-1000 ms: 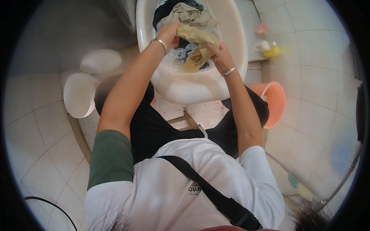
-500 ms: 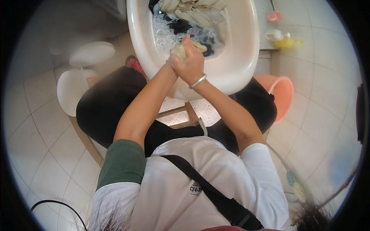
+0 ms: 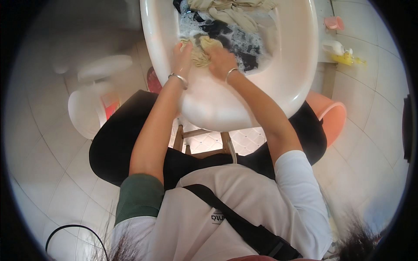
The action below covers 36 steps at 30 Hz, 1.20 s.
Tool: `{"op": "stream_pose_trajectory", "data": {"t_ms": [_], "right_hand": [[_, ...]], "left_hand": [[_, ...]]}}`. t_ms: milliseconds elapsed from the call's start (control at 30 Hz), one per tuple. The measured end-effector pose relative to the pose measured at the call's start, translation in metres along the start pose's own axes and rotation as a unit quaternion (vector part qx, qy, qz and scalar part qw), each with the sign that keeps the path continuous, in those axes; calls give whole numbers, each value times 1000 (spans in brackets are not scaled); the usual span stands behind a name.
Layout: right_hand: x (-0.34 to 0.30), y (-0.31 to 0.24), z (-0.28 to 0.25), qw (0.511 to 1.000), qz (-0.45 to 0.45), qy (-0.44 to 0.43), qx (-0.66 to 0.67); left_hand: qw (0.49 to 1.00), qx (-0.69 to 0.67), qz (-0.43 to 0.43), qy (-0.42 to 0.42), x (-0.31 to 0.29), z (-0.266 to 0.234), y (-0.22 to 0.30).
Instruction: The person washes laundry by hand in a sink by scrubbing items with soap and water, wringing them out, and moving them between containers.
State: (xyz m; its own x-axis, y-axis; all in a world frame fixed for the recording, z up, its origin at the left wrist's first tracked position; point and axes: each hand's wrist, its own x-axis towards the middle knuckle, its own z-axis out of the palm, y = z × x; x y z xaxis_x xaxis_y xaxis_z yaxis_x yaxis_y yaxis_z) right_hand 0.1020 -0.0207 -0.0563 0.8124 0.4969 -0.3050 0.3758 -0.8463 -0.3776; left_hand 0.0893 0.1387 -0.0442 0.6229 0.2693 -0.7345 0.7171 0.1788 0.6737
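Observation:
A wet, pale yellow cloth (image 3: 200, 57) is stretched between my two hands at the near end of a white basin (image 3: 300, 56). My left hand (image 3: 182, 58) grips its left side, fingers curled into the fabric. On the other side my right hand (image 3: 222, 61) is closed over a bunched part, its fingertips partly hidden. Just beyond the cloth, dark fabric (image 3: 216, 28) lies in sudsy water. Beige garments (image 3: 235, 16) are heaped at the basin's far end.
A wooden frame (image 3: 202, 153) shows under the basin, between my knees. To the right stands a pink bucket (image 3: 334, 122). Farther off are a small pink cup (image 3: 334, 23) and a white and yellow bottle (image 3: 342, 55). A white container (image 3: 86, 108) stands at my left.
My hands were pressed together around the bunched cloth; now they have moved apart and the cloth is spread between them. The basin appears lower and wider in view.

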Motion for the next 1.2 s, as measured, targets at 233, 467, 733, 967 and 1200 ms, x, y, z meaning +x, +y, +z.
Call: {"op": "stream_pose_trajectory", "data": {"t_ms": [233,467,733,967,1200], "right_hand": [[24,38,-1,978,-34,-150,-137],[1,18,19,981,-94,-155,-73],[-28,-16,-44,943,-121,88,298],[-50,-89,-89,868,-183,217,407],[-24,-91,-75,880,-72,244,402]], "left_hand": [[987,-111,-114,2,-28,6,24],[969,-89,-232,6,-24,8,11],[945,-172,-256,-106,-41,15,24],[921,-229,-239,-207,-56,12,43],[723,-448,-91,-518,-17,-12,-22]]}}
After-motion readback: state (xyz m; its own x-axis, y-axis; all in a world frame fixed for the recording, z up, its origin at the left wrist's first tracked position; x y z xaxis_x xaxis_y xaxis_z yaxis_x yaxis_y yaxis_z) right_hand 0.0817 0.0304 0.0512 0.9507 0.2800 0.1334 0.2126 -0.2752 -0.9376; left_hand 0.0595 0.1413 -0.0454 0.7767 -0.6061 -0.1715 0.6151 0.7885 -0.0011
